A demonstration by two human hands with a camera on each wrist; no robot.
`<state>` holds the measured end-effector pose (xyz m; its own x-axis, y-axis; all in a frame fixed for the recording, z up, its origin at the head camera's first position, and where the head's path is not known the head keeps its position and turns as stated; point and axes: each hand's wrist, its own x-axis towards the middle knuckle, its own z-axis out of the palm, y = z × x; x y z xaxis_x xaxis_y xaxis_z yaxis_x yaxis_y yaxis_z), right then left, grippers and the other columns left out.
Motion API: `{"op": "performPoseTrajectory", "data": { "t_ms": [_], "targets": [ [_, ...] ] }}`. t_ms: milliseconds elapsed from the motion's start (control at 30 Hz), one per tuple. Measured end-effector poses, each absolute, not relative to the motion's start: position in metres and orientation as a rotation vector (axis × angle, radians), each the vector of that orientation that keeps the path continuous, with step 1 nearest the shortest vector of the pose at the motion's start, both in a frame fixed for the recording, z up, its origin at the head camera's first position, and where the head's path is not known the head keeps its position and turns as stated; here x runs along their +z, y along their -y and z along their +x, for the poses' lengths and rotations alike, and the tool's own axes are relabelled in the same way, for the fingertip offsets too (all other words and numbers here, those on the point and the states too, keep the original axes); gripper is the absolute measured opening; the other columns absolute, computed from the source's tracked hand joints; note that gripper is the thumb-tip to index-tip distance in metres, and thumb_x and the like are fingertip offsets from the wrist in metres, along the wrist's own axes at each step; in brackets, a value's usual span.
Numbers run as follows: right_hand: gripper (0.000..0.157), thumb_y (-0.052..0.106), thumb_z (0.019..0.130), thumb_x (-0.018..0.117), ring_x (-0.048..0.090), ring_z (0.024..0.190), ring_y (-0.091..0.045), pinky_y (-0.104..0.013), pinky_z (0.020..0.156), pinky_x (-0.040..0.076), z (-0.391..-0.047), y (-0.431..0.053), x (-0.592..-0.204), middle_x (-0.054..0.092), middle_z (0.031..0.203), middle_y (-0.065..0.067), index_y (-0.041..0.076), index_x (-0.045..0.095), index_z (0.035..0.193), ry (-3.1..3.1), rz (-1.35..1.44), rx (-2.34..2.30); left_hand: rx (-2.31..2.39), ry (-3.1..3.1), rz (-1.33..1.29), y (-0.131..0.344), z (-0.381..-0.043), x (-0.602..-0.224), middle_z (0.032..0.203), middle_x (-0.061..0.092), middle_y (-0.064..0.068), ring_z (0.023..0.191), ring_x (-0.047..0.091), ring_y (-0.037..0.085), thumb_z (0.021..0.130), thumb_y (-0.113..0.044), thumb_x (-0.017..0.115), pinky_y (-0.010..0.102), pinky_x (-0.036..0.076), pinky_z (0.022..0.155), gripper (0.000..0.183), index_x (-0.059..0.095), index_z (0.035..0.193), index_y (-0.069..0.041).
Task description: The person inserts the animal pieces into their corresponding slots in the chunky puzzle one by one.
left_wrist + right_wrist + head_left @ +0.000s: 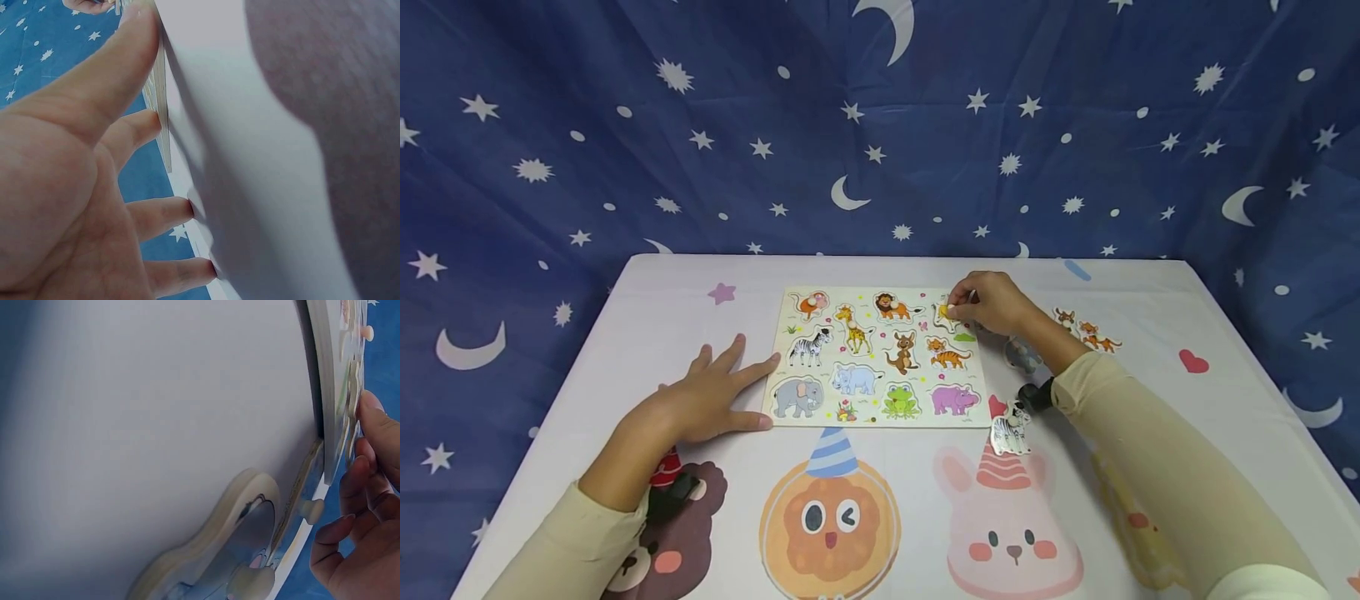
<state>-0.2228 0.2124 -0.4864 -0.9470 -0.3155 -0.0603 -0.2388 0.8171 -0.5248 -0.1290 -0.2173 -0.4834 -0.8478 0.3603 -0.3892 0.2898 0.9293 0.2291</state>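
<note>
A wooden animal puzzle board [865,423] lies on the white tablecloth. My right hand [996,304] pinches a yellowish animal puzzle piece [944,315] over the board's top right corner; the fingers partly cover it, hiding which animal it is. In the right wrist view, the thumb [380,434] presses near that piece close against the board. At the board's left side my left hand [707,402] rests with fingers straight and spread. Its thumb [134,44] and index finger touch the board's edge, while other fingertips reach the cloth.
Right of the board lie loose pieces: a zebra [1011,431], a kangaroo [1064,317], a tiger [1099,337] and a grey piece [1021,356] by the right forearm. Knobbed monkey [809,306], lion [895,307] and giraffe [853,330] pieces sit on the board. A starry blue curtain [925,125] hangs behind.
</note>
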Motion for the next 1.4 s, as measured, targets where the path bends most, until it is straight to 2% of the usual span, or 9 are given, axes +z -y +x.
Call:
{"op": "performPoseTrajectory", "data": {
  "t_ms": [700, 1133, 1400],
  "targets": [
    [0.011, 0.021, 0.094, 0.076, 0.059, 0.082, -0.021, -0.034, 0.071, 0.048, -0.231, -0.208, -0.492, 0.068, 0.099, -0.006, 0.012, 0.075, 0.100, -2.862, -0.388, -0.708, 0.232, -2.637, 0.479, 0.216, -0.137, -0.482, 0.169, 0.009, 0.028, 0.148, 0.005, 0.067, 0.080, -0.067, 0.073, 0.096, 0.021, 0.086, 0.096, 0.033, 0.160, -0.032],
    [0.014, 0.026, 0.092, 0.079, 0.060, 0.078, -0.018, -0.032, 0.069, 0.048, -0.233, -0.211, -0.494, 0.069, 0.089, -0.003, 0.014, 0.076, 0.098, -2.795, -0.274, -0.773, 0.237, -2.635, 0.465, 0.216, -0.134, -0.483, 0.169, 0.009, 0.028, 0.148, 0.004, 0.066, 0.080, -0.066, 0.074, 0.095, 0.020, 0.087, 0.096, 0.033, 0.160, -0.032],
    [0.019, 0.029, 0.091, 0.080, 0.061, 0.081, -0.018, -0.030, 0.067, 0.049, -0.230, -0.214, -0.490, 0.071, 0.094, -0.004, 0.014, 0.077, 0.102, -2.758, -0.256, -0.829, 0.244, -2.643, 0.461, 0.218, -0.131, -0.484, 0.169, 0.010, 0.027, 0.148, 0.005, 0.066, 0.079, -0.067, 0.074, 0.096, 0.020, 0.086, 0.097, 0.033, 0.160, -0.033]
  ]
}}
